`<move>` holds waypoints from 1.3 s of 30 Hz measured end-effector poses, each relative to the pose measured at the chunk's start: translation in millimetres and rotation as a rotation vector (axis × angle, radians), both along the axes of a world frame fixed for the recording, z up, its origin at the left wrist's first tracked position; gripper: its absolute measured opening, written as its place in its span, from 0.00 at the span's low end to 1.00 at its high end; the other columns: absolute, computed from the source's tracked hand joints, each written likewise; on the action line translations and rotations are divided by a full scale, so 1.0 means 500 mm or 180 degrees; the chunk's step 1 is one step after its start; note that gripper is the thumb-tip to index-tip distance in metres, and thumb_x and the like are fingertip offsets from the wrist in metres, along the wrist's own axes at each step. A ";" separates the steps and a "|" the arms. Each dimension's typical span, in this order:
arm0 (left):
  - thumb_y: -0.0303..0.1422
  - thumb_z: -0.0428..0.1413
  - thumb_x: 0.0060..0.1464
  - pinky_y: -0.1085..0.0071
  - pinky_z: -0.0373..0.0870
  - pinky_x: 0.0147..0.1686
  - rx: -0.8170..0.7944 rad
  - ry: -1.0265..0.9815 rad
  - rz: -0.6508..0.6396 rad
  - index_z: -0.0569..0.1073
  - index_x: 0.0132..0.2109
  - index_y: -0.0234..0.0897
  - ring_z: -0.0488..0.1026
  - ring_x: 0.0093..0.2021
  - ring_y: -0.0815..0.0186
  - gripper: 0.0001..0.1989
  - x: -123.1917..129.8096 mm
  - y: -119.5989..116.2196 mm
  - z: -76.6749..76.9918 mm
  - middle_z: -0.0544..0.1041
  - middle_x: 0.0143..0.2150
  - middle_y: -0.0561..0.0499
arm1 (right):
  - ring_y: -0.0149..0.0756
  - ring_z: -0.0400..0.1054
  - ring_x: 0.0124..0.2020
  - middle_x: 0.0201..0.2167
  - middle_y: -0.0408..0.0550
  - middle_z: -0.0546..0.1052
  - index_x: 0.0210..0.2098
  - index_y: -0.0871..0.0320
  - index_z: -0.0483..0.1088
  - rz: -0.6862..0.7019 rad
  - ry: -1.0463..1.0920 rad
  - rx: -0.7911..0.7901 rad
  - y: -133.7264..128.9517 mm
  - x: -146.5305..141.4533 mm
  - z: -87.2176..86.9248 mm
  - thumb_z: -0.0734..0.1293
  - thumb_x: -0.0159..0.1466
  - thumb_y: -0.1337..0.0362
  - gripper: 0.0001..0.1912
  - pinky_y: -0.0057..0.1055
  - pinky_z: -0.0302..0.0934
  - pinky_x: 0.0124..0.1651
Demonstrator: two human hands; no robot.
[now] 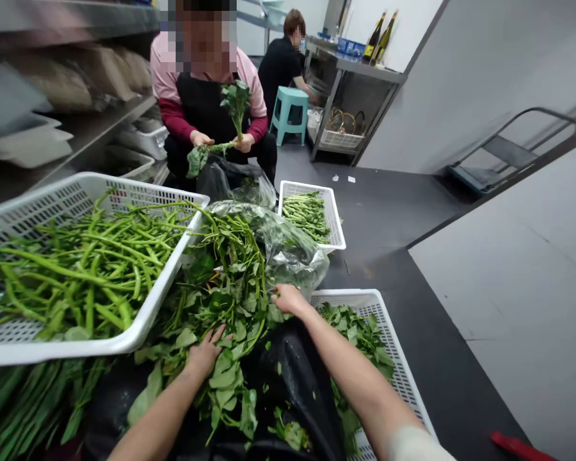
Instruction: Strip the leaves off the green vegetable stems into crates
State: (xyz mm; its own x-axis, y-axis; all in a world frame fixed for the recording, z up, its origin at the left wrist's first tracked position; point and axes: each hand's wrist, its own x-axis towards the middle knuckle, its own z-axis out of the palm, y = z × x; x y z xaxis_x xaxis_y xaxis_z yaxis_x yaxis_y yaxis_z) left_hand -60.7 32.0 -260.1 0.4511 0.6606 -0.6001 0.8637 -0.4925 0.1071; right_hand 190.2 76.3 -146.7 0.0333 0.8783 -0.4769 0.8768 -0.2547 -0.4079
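Leafy green stems (235,288) spill from a clear plastic bag (295,253) in the middle of the view and hang down over dark cloth. My left hand (206,352) lies on these leaves with its fingers spread. My right hand (288,299) is at the right side of the pile, beside the bag, its fingers curled together; what is between them is too small to name. Under my right forearm stands a white basket (398,352) holding loose leaves (360,333).
A large white basket of long green pods (96,269) stands at left, with long green leaves (43,397) below. Ahead, a small white basket (336,224) holds cut stems. A person (206,96) crouches with a leafy stalk; another (281,64) sits behind.
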 end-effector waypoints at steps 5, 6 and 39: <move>0.25 0.54 0.43 0.40 0.63 0.47 -0.0503 0.0284 0.0005 0.54 0.64 0.51 0.43 0.66 0.42 0.41 0.018 0.011 0.055 0.40 0.70 0.42 | 0.45 0.73 0.39 0.39 0.58 0.77 0.39 0.60 0.72 -0.0296 -0.0076 -0.0241 0.061 -0.073 -0.076 0.62 0.59 0.63 0.12 0.32 0.61 0.36; 0.26 0.57 0.40 0.37 0.59 0.49 -0.0740 0.0262 0.0013 0.56 0.64 0.49 0.43 0.66 0.41 0.42 0.021 0.022 0.086 0.43 0.69 0.41 | 0.45 0.72 0.40 0.40 0.57 0.77 0.40 0.59 0.71 -0.0331 -0.0055 -0.0174 0.058 -0.079 -0.073 0.62 0.59 0.62 0.12 0.33 0.61 0.37; 0.17 0.46 0.55 0.89 0.56 0.09 -0.0288 -0.5786 0.4531 0.65 0.21 0.32 0.58 0.11 0.80 0.16 0.075 -0.073 0.598 0.71 0.17 0.52 | 0.38 0.70 0.41 0.37 0.50 0.77 0.28 0.59 0.73 -0.0217 0.2243 0.2317 -0.232 0.027 0.194 0.63 0.58 0.66 0.07 0.35 0.60 0.48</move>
State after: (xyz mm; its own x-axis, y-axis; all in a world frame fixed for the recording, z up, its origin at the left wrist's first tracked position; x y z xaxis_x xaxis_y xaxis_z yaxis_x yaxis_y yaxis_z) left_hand -23.1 -4.4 39.2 -0.1964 0.9373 -0.2879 -0.4476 0.1755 0.8768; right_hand 203.8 -39.7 -49.4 0.0119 0.9700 0.2427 0.3696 0.2213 -0.9025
